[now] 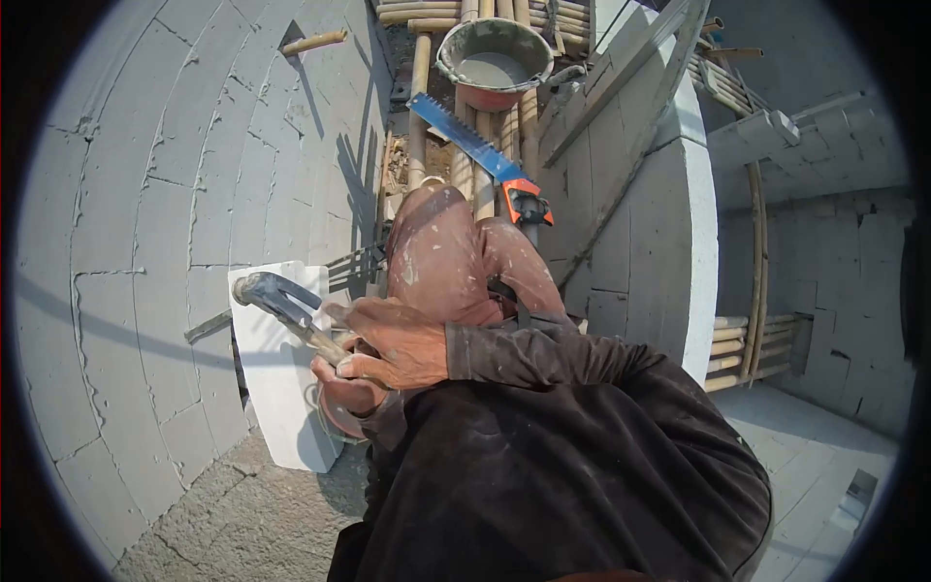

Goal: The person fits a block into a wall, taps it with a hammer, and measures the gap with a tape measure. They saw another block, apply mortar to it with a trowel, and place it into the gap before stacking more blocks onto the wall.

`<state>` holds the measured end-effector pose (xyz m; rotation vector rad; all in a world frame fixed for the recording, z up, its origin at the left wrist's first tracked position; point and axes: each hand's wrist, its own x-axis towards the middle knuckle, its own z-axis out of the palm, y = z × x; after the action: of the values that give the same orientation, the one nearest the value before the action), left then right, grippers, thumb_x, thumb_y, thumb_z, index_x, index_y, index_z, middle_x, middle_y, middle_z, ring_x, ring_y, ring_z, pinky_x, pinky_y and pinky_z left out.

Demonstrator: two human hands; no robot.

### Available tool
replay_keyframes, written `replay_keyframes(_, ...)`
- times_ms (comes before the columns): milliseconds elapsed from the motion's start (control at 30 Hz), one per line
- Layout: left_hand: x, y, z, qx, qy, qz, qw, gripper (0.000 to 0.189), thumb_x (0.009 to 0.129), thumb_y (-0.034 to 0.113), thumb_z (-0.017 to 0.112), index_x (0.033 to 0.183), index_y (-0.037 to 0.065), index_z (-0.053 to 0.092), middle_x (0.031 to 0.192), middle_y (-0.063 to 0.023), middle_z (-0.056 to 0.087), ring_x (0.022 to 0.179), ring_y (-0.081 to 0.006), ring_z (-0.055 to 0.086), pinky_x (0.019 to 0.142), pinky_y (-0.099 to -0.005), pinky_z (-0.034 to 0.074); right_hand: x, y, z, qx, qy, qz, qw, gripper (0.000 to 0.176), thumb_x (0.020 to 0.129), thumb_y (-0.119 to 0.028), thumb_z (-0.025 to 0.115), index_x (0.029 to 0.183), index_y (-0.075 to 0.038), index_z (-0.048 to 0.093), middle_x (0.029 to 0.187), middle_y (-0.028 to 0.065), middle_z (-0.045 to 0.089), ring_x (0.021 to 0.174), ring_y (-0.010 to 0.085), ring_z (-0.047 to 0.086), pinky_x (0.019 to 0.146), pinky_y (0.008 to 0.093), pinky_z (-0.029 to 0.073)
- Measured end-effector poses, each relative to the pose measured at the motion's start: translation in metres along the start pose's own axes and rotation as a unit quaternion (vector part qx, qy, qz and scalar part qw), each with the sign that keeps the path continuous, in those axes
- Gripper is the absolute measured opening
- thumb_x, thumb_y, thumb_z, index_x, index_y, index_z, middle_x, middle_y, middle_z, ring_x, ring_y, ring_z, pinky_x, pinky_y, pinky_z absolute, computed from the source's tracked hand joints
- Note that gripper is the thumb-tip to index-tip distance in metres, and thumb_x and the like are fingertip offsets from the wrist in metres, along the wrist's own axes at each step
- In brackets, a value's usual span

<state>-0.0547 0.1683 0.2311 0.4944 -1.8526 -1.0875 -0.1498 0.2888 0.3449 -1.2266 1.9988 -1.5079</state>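
Note:
A claw hammer [302, 322] slants across in front of me, its metal head at the upper left over a white block [276, 407]. My left hand [351, 392] is wrapped around the lower part of its handle. Just above, my right hand [400, 341] reaches across my body and is closed on the same handle, back of the hand up. The white block stands beside my left side, close to the grey block wall [145, 291]. Part of a round reddish container [339, 417] shows behind my left hand, mostly hidden.
A handsaw [470, 144] with a blue blade and orange handle lies on bamboo poles [420, 107] beyond my knees. Farther ahead, a bucket [465, 95] holds wet grey mortar. At right stands a low block wall [669, 242]. Rough concrete [223, 514] lies at lower left.

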Motion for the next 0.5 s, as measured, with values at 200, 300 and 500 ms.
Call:
replay_keyframes(200, 0.042, 0.135, 0.152, -0.124, -0.138, -0.102, 0.977, 0.05, 0.093, 0.037, 0.071, 0.124, -0.001, 0.06, 0.118, -0.0202, 0.064, 0.106, -0.0343, 0.065, 0.092, -0.0442, 0.053, -0.012, -0.04, -0.111, -0.199, 0.307, -0.018, 0.93, 0.047, 0.093, -0.027, 0.068, 0.125, 0.004, 0.054, 0.104, 0.0264, 0.062, 0.099, 0.0404, 0.064, 0.084, 0.048, 0.05)
replay_keyframes(300, 0.087, 0.206, 0.158, -0.224, -0.463, 0.268, 0.815, 0.069, 0.086, 0.034, 0.078, 0.14, -0.002, 0.052, 0.129, -0.0239, 0.061, 0.114, -0.0398, 0.061, 0.099, -0.0472, 0.049, -0.053, -0.076, -0.213, -0.073, 0.371, 0.105, 0.92, 0.032, 0.097, -0.021, 0.065, 0.12, -0.001, 0.054, 0.087, 0.0217, 0.066, 0.077, 0.036, 0.07, 0.068, 0.0444, 0.053)
replay_keyframes(500, 0.004, 0.176, 0.319, -0.234, -0.587, 0.183, 0.753, 0.073, 0.095, 0.033, 0.067, 0.153, -0.001, 0.039, 0.148, -0.0256, 0.05, 0.138, -0.0385, 0.047, 0.115, -0.0414, 0.038, -0.171, -0.068, -0.342, -0.389, 0.413, 0.174, 0.805, 0.034, 0.099, -0.024, 0.064, 0.122, -0.003, 0.052, 0.084, 0.021, 0.07, 0.074, 0.0383, 0.071, 0.065, 0.0457, 0.053)
